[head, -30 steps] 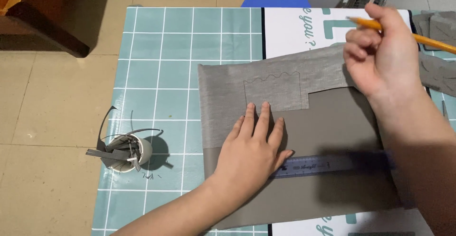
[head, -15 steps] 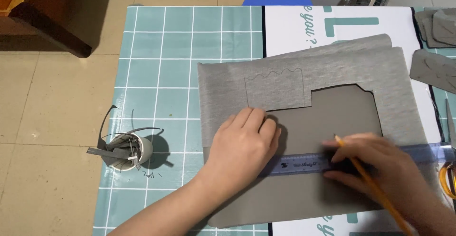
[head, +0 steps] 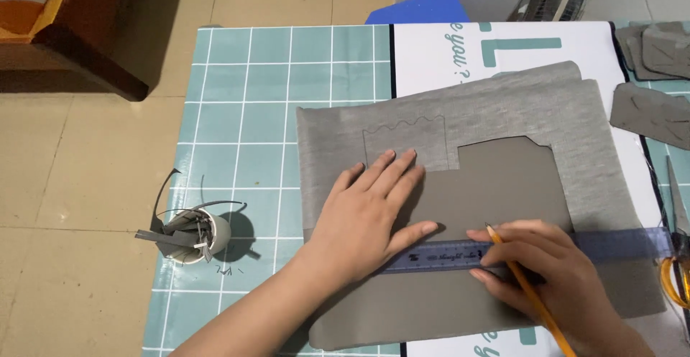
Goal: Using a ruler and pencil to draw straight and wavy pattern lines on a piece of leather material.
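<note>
My left hand (head: 374,217) lies flat, fingers spread, on a dark grey pattern piece (head: 496,192) that rests on lighter grey fabric (head: 503,109), its thumb against a blue ruler (head: 445,255). The ruler crosses the pattern piece from left to right. My right hand (head: 550,278) grips a yellow pencil (head: 528,292) with its tip at the ruler's upper edge, fingers pressing on the ruler. A wavy-topped box outline is drawn on the fabric above my left fingers.
A teal gridded mat (head: 266,113) covers the floor, with a white printed sheet (head: 460,52) under the fabric. A small white cup (head: 194,236) of grey scraps stands left. Cut grey pieces (head: 650,109) and scissors (head: 675,256) lie right. Wooden furniture (head: 79,34) sits top left.
My right hand came down from the upper right with the pencil and settled on the ruler. The left hand stayed flat, shifting slightly toward the ruler.
</note>
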